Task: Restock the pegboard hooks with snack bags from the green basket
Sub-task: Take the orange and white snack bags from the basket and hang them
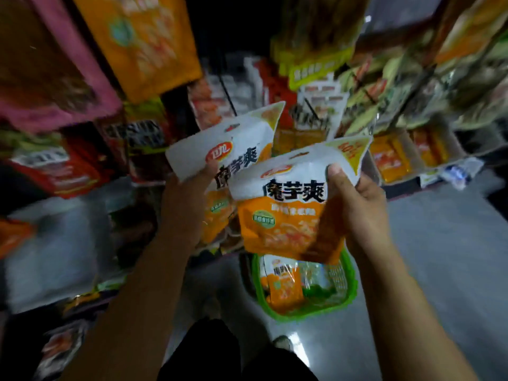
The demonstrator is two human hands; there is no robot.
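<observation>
Head view. The left hand (189, 193) grips one white-and-orange snack bag (220, 144) by its white upper part, thumb across the front, at about 11 o'clock from frame centre. The right hand (357, 207) pinches a second snack bag (286, 204) of the same print by its right edge, thumb on the front at the top. The hands stand apart, each clamped on its own bag; the second bag overlaps the lower right of the first.

At 6 o'clock from the held bags, the green basket (349, 295) sits on the floor. It holds at least one more orange bag (283, 284) and some pale packets, too blurred to identify.

The floor (439, 257) is a grey, smooth surface with a faint sheen, running from 3 to 5 o'clock. Dark trouser legs (209, 350) and a shoe tip (283, 342) show at 6 o'clock.

The surroundings are a dim shop aisle. Hanging packets (137, 42) in orange and pink fill 10 to 12 o'clock; further rows of displayed goods (398, 100) crowd 1 to 2 o'clock. Thin dark hook rods (228, 92) project at 12 o'clock. Shelf trays of orange packets (390, 160) sit at 3 o'clock. Most stock is motion-blurred.
</observation>
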